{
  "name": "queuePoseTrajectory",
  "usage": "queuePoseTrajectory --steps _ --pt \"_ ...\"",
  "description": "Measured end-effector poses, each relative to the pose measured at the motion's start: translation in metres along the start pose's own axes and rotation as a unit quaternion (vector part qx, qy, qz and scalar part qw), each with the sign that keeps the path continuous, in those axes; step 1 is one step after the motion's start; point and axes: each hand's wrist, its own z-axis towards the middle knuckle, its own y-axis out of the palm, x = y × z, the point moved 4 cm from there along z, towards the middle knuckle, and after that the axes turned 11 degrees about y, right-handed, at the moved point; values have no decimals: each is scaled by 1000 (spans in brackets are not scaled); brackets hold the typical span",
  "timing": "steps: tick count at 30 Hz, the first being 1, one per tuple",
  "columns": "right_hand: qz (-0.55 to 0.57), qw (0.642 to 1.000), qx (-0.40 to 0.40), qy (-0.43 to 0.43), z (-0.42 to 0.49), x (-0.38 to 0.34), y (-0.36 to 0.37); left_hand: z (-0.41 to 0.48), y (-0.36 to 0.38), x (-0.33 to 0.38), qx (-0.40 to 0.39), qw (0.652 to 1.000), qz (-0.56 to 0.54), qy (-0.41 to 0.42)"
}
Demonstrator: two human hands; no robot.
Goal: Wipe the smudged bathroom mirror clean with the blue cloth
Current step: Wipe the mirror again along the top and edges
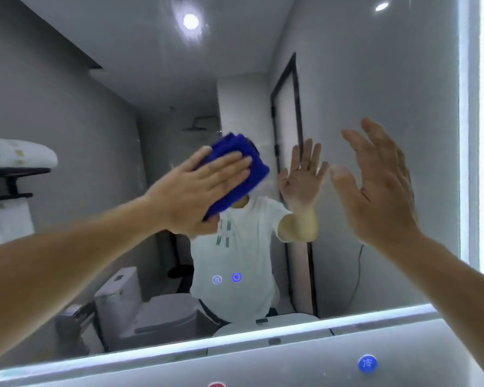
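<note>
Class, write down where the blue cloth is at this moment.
In the head view the blue cloth is near centre, pressed against the mirror under the left hand, left of the raised right hand.

head | one wide view, faces the mirror [347, 79] close up; tilted slightly upward

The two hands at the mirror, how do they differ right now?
The left hand presses the blue cloth flat against the mirror; the right hand holds nothing. The left hand's fingers lie together, pointing up and right; the right hand's fingers are spread and point upward. The left hand is at the mirror, while the right hand appears to hover off it. Both are bare, with straight fingers.
</note>
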Motion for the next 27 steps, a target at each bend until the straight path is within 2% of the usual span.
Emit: queuePoseTrajectory --steps 3,6,11,14,16,19,21,23,25,27 --pt "0 1000 -2 20 -3 -1 7 -16 -4 -42 22 977 -6 -210" --pt "12 999 -15 33 -8 -8 22 -14 2 -1 48 948 -32 -314" --pt "19 999 -24 35 -19 -15 42 -22 17 90 48 945 -75 -314" --pt "17 999 -27 43 -24 -10 43 -42 21 125 45 965 -75 -249" --pt "14 999 -32 36 -25 -5 39 -50 18 129 54 977 -71 -193" --pt "2 999 -38 27 -25 1 36 -43 12 81 57 989 -38 -134" --pt "-1 999 -43 31 -22 4 36 -35 10 27 59 986 -2 -157" --pt "2 999 -40 32 -20 6 36 -30 8 -6 52 969 7 -241" --pt "9 999 -29 30 -18 6 37 -33 9 7 63 943 -5 -325" --pt "15 999 -23 33 -16 7 38 -47 16 63 65 941 -32 -331"
